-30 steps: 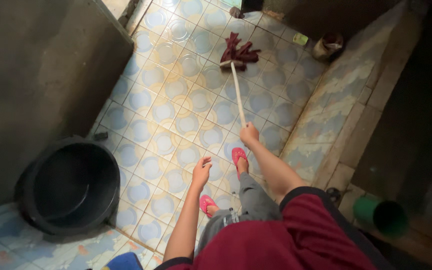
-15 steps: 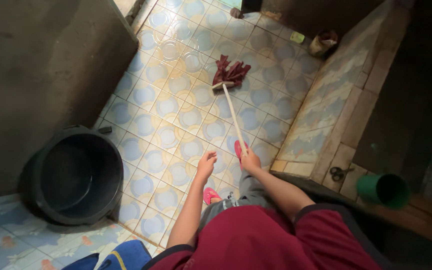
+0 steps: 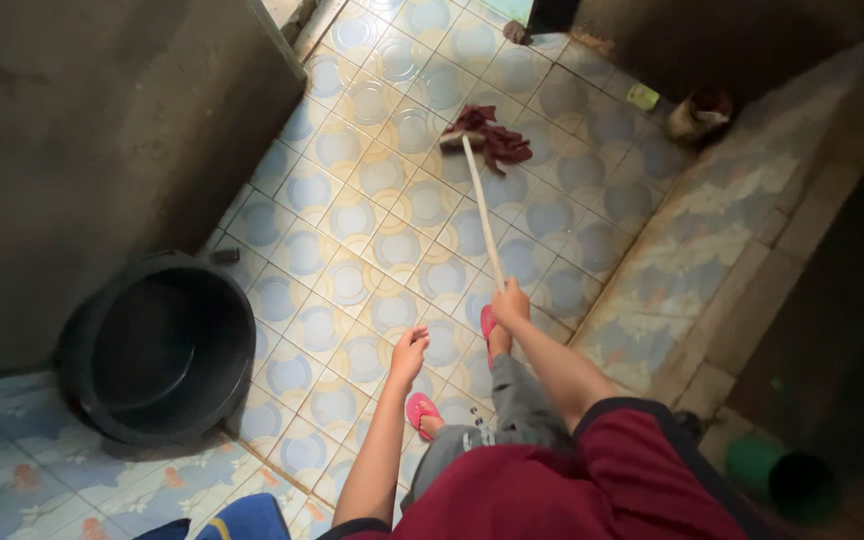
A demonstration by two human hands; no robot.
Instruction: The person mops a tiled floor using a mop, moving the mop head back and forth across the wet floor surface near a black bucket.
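My right hand (image 3: 510, 303) grips the near end of a pale wooden mop handle (image 3: 482, 210). The handle runs away from me to a dark red rag mop head (image 3: 487, 135) that lies on the wet patterned floor tiles (image 3: 372, 230). My left hand (image 3: 409, 352) hangs free beside my knee, fingers loosely apart, holding nothing. Below the hands are my feet in pink sandals (image 3: 420, 410).
A large black tub (image 3: 157, 345) stands at the left against a grey concrete wall (image 3: 82, 140). A raised tiled ledge (image 3: 692, 260) runs along the right. A green cup (image 3: 782, 478) lies at the lower right. A small container (image 3: 697, 115) sits in the far corner.
The mop head has slid back and forth across the tiles and now lies further from me. My right arm has pushed the handle forward; my left hand stays free.
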